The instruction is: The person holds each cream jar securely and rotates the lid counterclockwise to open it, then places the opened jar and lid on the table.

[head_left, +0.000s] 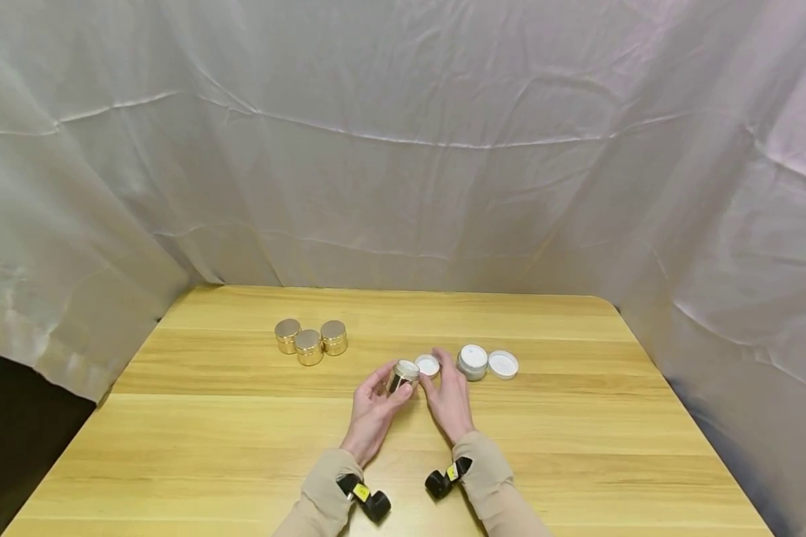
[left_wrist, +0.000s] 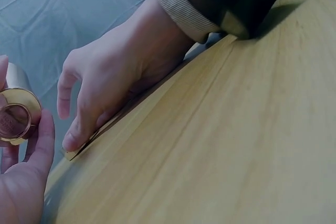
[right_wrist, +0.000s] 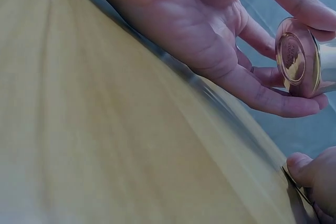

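My left hand [head_left: 369, 418] holds a small gold jar [head_left: 396, 383] above the table, its lidless, whitish top tilted up. The jar's shiny gold base [right_wrist: 292, 59] shows in the right wrist view, between thumb and fingers. Just right of it, my right hand [head_left: 450, 403] pinches a round jar lid [head_left: 428, 365] by its edge, white inside facing up, down at the tabletop. In the left wrist view the right hand [left_wrist: 110, 66] reaches down to the lid, seen edge-on. Jar and lid are apart.
An uncovered jar [head_left: 472, 363] with a white top stands right of my right hand, beside another lid [head_left: 504, 365] lying white side up. Three closed gold jars [head_left: 310, 348] are grouped at the back left of the wooden table [head_left: 578, 447]. A grey curtain [head_left: 403, 186] hangs behind.
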Motion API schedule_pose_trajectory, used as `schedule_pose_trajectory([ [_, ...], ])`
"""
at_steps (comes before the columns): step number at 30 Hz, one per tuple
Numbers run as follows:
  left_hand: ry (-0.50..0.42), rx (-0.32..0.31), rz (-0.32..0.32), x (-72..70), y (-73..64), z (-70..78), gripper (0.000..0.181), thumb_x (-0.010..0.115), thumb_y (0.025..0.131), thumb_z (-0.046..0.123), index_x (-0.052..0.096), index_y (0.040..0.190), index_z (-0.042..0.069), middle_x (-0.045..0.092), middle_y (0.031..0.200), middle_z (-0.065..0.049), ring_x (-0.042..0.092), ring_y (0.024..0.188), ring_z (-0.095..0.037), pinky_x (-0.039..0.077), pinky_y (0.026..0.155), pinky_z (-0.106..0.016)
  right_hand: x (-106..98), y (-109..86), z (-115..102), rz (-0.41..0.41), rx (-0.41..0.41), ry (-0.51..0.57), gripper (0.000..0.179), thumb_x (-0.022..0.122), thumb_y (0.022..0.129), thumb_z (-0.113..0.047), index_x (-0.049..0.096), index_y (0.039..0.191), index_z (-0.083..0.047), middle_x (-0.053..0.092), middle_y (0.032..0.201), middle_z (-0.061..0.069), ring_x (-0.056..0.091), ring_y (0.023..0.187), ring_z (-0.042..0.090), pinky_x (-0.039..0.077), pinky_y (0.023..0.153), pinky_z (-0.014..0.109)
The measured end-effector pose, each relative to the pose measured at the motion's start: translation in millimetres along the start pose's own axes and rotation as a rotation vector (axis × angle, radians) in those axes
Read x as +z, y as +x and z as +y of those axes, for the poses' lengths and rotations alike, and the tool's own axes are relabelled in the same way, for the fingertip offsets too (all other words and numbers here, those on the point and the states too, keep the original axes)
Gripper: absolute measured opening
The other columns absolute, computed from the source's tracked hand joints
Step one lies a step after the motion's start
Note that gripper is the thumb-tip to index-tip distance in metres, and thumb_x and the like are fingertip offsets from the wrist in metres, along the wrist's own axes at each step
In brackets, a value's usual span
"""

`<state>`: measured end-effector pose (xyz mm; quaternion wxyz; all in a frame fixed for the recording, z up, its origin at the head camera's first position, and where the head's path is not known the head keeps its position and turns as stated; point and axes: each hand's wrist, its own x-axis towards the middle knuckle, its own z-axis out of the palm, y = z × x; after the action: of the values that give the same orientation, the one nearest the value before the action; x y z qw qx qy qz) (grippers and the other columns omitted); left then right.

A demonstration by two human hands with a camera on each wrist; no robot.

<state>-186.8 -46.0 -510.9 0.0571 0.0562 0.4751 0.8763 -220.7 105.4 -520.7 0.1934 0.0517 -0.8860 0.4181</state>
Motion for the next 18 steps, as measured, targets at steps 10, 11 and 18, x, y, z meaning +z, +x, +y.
schedule_pose_trajectory([
  [10, 0.055, 0.007, 0.067, 1.2, 0.4, -0.2, 0.069, 0.073, 0.080, -0.010, 0.044, 0.142, -0.011, 0.055, 0.123, -0.010, 0.063, 0.108, -0.014, 0.057, 0.097, -0.023, 1.0, 1.2, -0.4, 0.002, -0.012, -0.017, 0.056, 0.076, 0.089, -0.014, 0.051, 0.137, 0.001, 0.064, 0.132, 0.027, 0.062, 0.123, 0.042, 0.052, 0.105, 0.054],
  [11, 0.068, 0.012, 0.071, 1.1, 0.8, -0.8, 0.068, 0.073, 0.080, -0.010, 0.044, 0.142, -0.011, 0.055, 0.123, -0.010, 0.064, 0.107, -0.013, 0.057, 0.097, -0.022, 0.1, 0.3, -0.6, -0.007, -0.009, -0.006, 0.058, 0.076, 0.090, -0.015, 0.050, 0.139, 0.001, 0.062, 0.134, 0.028, 0.061, 0.124, 0.043, 0.051, 0.107, 0.054],
  [18, 0.239, 0.034, 0.136, -1.3, 2.2, -2.8, 0.066, 0.078, 0.080, -0.003, 0.051, 0.140, -0.004, 0.061, 0.124, -0.013, 0.066, 0.102, -0.009, 0.057, 0.090, -0.020, -9.5, -13.3, -1.4, -0.085, 0.017, 0.086, 0.069, 0.072, 0.091, -0.010, 0.038, 0.150, 0.002, 0.048, 0.149, 0.030, 0.049, 0.136, 0.046, 0.041, 0.116, 0.057],
])
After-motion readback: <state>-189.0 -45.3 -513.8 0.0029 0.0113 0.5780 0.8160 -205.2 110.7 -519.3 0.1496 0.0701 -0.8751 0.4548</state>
